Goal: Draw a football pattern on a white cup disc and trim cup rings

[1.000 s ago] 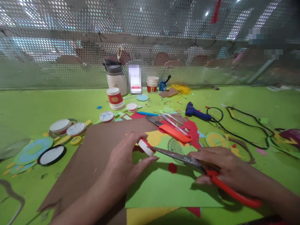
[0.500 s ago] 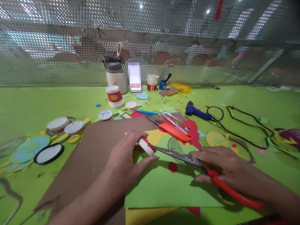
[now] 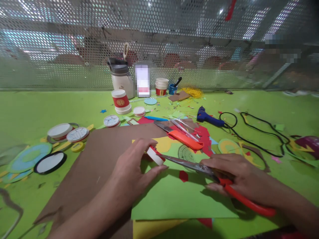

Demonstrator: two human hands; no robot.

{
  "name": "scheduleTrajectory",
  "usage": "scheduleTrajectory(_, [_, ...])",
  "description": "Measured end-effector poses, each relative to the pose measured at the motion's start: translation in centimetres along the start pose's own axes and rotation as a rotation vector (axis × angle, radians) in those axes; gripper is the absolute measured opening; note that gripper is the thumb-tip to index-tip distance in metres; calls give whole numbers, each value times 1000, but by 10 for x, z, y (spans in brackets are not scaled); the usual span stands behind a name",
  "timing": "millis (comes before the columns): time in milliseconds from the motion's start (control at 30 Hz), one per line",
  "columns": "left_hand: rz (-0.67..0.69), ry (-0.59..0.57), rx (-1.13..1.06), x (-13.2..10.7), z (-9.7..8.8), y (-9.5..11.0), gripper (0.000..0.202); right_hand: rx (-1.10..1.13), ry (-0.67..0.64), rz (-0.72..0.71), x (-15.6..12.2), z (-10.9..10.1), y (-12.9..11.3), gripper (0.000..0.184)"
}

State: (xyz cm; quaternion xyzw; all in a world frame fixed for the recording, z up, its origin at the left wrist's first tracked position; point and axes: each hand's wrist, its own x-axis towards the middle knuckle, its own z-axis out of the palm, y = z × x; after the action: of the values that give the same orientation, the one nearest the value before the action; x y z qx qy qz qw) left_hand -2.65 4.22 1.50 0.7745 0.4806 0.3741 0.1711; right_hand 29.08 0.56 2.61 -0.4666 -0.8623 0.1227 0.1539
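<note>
My left hand (image 3: pixel 136 166) grips a short red-and-white piece of paper cup (image 3: pixel 156 156) between thumb and fingers, tilted above the paper. In my right hand (image 3: pixel 234 171) is a pair of scissors (image 3: pixel 189 164) with red handles, held around the blades and the pivot. Their tip meets the edge of the cup piece, and the blades look closed together. Beneath both hands lies a green paper sheet (image 3: pixel 174 202), with a small red paper hexagon (image 3: pixel 183 176) on it. A box cutter (image 3: pixel 185 139) with an orange handle rests just beyond.
Brown cardboard (image 3: pixel 107 149) lies under the paper. A blue glue gun (image 3: pixel 209 118) with a black cord is at right. Paper cups (image 3: pixel 121 101), a flask (image 3: pixel 122 78) and a phone (image 3: pixel 142 81) stand at the back. Cut cup discs (image 3: pixel 77 134) lie at left.
The view shifts very slightly. Both hands, the cup piece and the scissors stay in nearly the same place, with the scissor tip still at the cup piece's edge.
</note>
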Motion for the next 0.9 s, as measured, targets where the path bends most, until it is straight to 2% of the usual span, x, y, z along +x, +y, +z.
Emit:
scheduleTrajectory(300, [34,-4,-29,-1,0,-1,36,34,1,17,2,-1,-1,37])
scheduleTrajectory(700, [6,14,-8,-4,3,-5,39,33,-21,-16,3,-2,-4,31])
scheduleTrajectory(900, [-70,-8,-71,-2,3,-2,40,51,-9,-9,2,-3,-6,29])
